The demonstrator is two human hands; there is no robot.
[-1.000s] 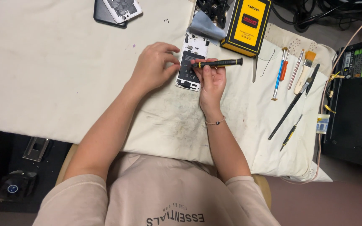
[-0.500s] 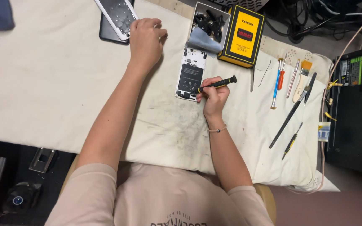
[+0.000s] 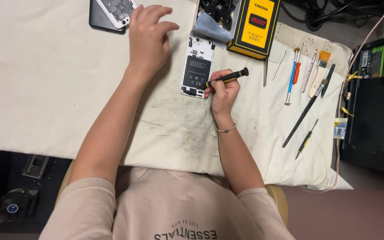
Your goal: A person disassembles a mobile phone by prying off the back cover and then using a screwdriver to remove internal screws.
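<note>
Head view | right hand (image 3: 224,91) grips one screwdriver (image 3: 226,78) over one opened phone (image 3: 196,66) | left hand (image 3: 147,38) spread, empty

The screwdriver (image 3: 226,78) tip hides behind the right hand (image 3: 224,91); top edge crops the back cover (image 3: 117,10)

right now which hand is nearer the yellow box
Right. The right hand with the screwdriver sits just below the yellow box; the left hand hovers farther left, across the opened phone.

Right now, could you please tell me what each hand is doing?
Left hand: open, fingers spread, holding nothing, beside the opened phone.
Right hand: closed on the black-and-yellow screwdriver.
</note>
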